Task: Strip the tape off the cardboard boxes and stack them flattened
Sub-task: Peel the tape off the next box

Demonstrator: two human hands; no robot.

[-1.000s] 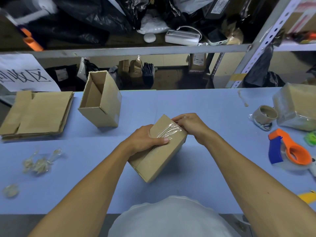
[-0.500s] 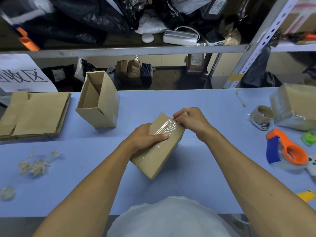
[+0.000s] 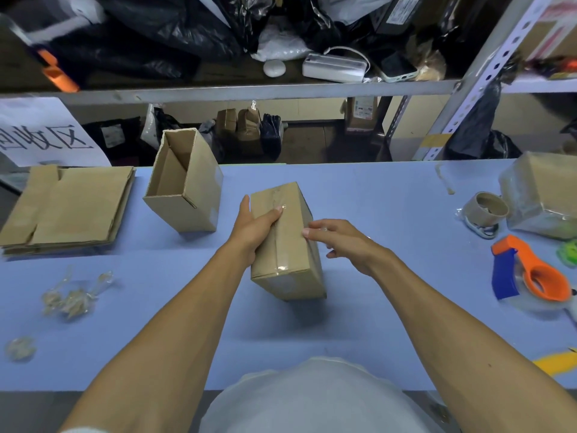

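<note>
On the blue tabletop (image 3: 374,195), a stack of flattened brown cardboard sheets (image 3: 67,207) at far left shows some boxes already done, with crumpled clear tape scraps (image 3: 73,296) lying near it. An opened brown cardboard box (image 3: 184,179) stands unflattened. The closed brown cardboard box (image 3: 285,242) at centre is tilted, clear tape along its seam; the left hand (image 3: 256,226) has a grip around its side, the right hand (image 3: 340,242) loosely open, fingertips touching it. Stripping and flattening likely remain.
</note>
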